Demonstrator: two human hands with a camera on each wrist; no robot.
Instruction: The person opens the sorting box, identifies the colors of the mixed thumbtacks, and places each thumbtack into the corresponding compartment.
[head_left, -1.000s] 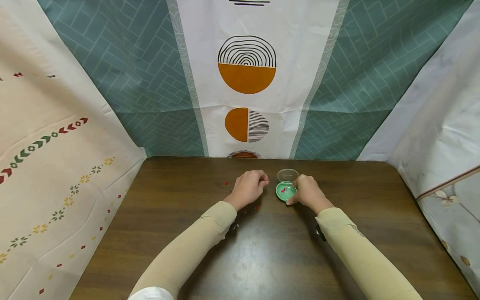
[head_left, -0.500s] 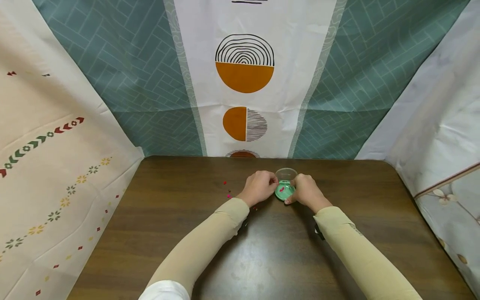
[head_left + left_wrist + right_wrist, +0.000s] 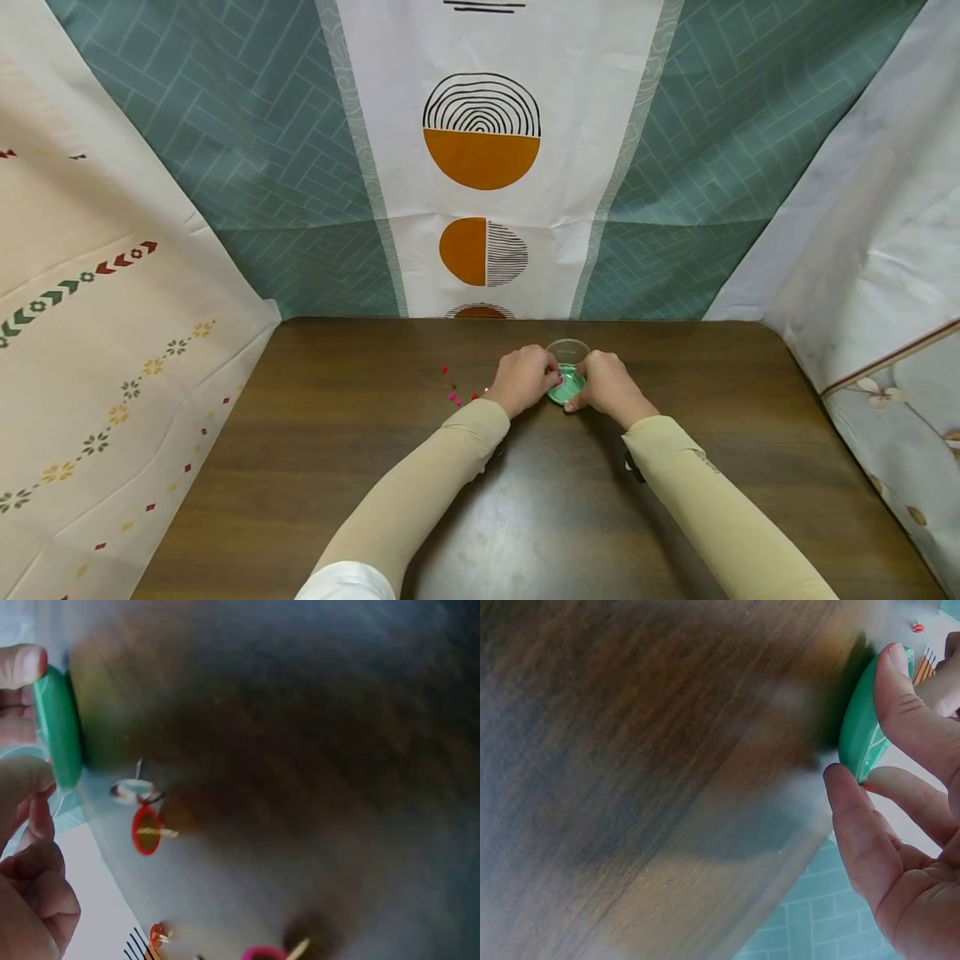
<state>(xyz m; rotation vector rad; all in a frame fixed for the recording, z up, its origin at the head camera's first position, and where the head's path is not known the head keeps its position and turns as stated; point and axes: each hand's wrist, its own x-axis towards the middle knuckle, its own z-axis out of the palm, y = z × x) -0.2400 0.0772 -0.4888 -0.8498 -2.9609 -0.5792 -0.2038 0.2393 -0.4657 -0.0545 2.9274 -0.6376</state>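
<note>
A small round green case (image 3: 566, 394) lies on the table with its clear lid (image 3: 567, 347) raised at the back. My right hand (image 3: 609, 387) holds the case from the right, thumb on the near edge and fingers at the far side, as the right wrist view also shows for the green case (image 3: 861, 724). Over the case's left part, my left hand (image 3: 523, 380) pinches a tiny reddish thumbtack, mostly hidden by the fingertips. Pink shows in the case right beside those fingertips. Left of the case, a red thumbtack (image 3: 146, 830) and a white thumbtack (image 3: 133, 790) lie loose.
Several more red and pink thumbtacks lie left of my left hand, among them a red thumbtack (image 3: 445, 369) and a pink thumbtack (image 3: 452, 397). The brown wooden table (image 3: 360, 467) ends at a patterned cloth (image 3: 480, 250) behind; cloths also hang at both sides.
My left hand has moved right, from beside the case to over its left part. The right hand keeps its hold on the case. The view has shifted slightly.
</note>
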